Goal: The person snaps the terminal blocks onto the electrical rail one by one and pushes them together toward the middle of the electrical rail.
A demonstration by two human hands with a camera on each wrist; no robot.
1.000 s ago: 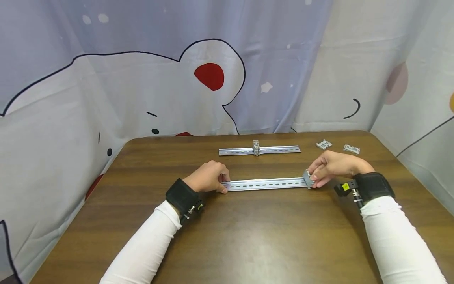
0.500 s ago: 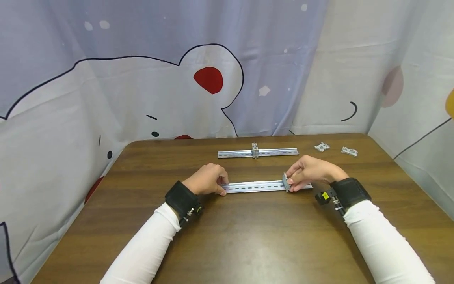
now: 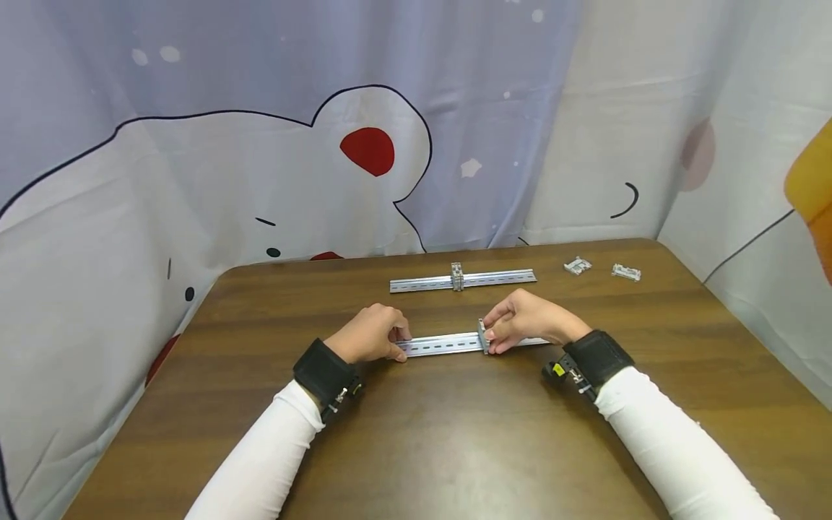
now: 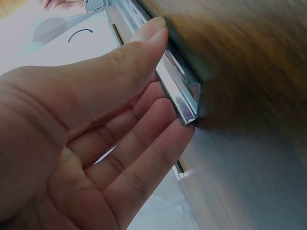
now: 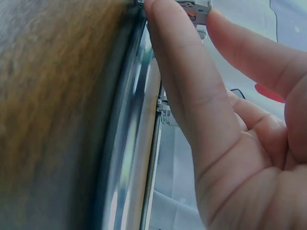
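Note:
A slotted metal DIN rail [image 3: 445, 344] lies crosswise on the table in front of me. Its left end is pinched by my left hand [image 3: 372, 334], thumb on the near side and fingers on the far side, as the left wrist view shows with the rail's end [image 4: 184, 103]. My right hand [image 3: 534, 318] holds a thin grey terminal block [image 3: 483, 336] by its right side, between thumb and fingers. The block stands upright across the rail, near its middle. In the right wrist view the block [image 5: 196, 10] shows only partly beyond the fingers.
Farther back on the wooden table [image 3: 429, 433] lies a second rail [image 3: 497, 278], with a pale block [image 3: 457, 276] standing on it. Two loose pale pieces [image 3: 577, 266] lie at the back right. A printed curtain [image 3: 260, 173] hangs behind the table.
My right hand has moved left along the rail with the terminal block, from the rail's right end to near its middle. The left hand keeps its grip on the left end.

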